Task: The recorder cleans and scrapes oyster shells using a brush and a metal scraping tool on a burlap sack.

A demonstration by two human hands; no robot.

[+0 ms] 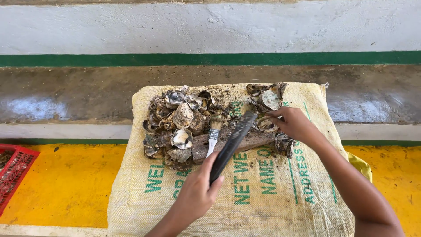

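My left hand [197,191] grips the dark handle of a long black blade-like tool [232,142] that slants up to the right across a flat grey stone [258,139]. My right hand [294,123] reaches to a rough shell [265,124] at the tool's tip, fingers pinched on it. A small paintbrush [213,136] with a white handle lies beside the tool. A heap of oyster-like shells [177,127] sits to the left on a yellow woven sack [263,197] with green print. A few more shells [267,95] lie at the sack's far edge.
A red plastic crate [13,173] stands at the left edge on the yellow painted floor [66,184]. Behind the sack runs a wet concrete channel [79,90] and a white wall with a green stripe [210,58].
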